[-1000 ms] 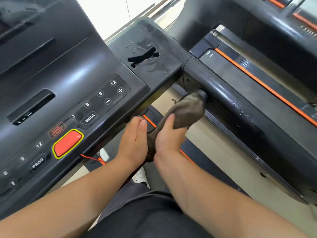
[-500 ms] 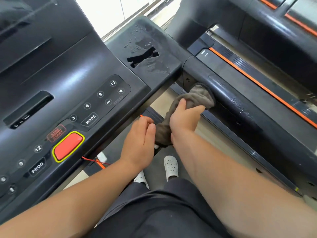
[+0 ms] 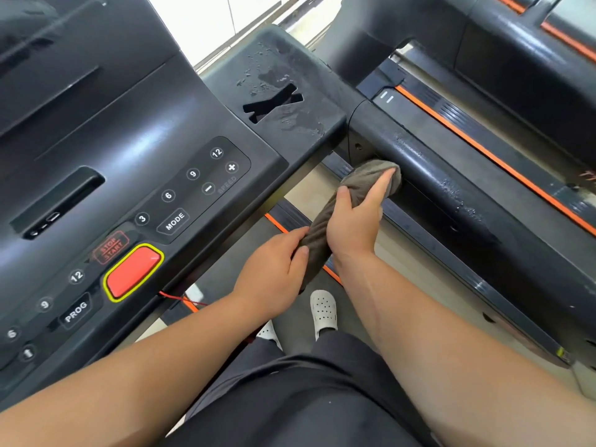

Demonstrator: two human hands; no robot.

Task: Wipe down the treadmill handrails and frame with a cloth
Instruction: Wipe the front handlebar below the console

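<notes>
A grey-brown cloth hangs in a long twist from the underside of the black right handrail. My right hand grips its upper part and presses the bunched end against the rail close to the console joint. My left hand pinches the cloth's lower end between thumb and fingers, below the console edge. The handrail runs down to the right, glossy, with specks and water drops on top.
The treadmill console fills the left, with speed buttons and a red stop/start button. A wet cup-holder panel joins console and rail. A second treadmill with orange stripes stands at the right. My white shoes are on the belt below.
My right hand has pushed the cloth's end up along the rail's underside. My left hand has gone from lying beside the cloth to pinching its lower end.
</notes>
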